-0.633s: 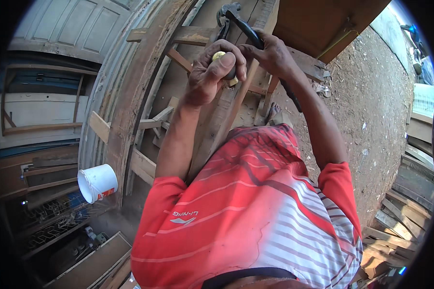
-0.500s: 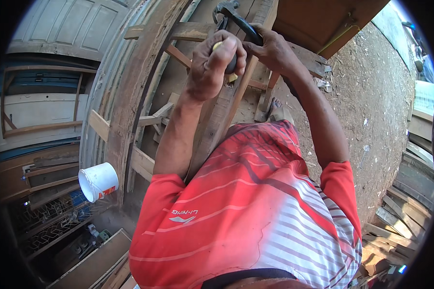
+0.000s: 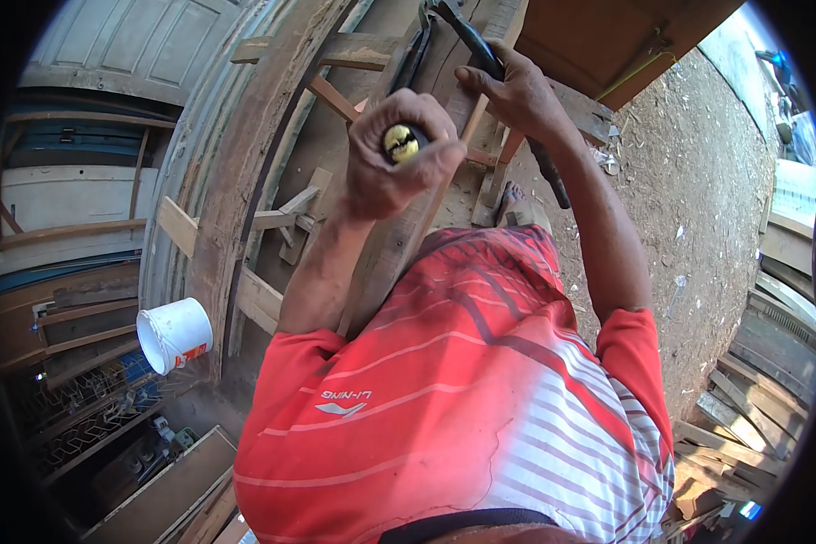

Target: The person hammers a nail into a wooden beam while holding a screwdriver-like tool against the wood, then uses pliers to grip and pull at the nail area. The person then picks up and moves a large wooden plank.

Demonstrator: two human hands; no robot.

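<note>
My left hand (image 3: 403, 154) is closed round a tool with a black-and-yellow handle (image 3: 401, 143). The butt of that handle faces up and looks worn, and its dark shaft (image 3: 412, 62) runs away from me over a wooden beam (image 3: 408, 213). I cannot make out the tool's kind. In my right hand (image 3: 521, 91) is a hammer (image 3: 467, 38) with a long black handle, which passes under my wrist. The hammer's head lies at the top edge, partly cut off, close to the tool's far end. Whether they touch, I cannot tell.
Long weathered timbers (image 3: 254, 154) with crosspieces lie left of the beam. A white bucket (image 3: 174, 335) stands at the left, before stacked doors and frames (image 3: 82, 213). A brown panel (image 3: 607, 41) is at the far right, and scrap boards (image 3: 762, 363) pile up along the right.
My left hand has tilted and come nearer, so the handle's yellow butt now shows. The hammer head has shifted farther away, and its handle end now shows below my right wrist.
</note>
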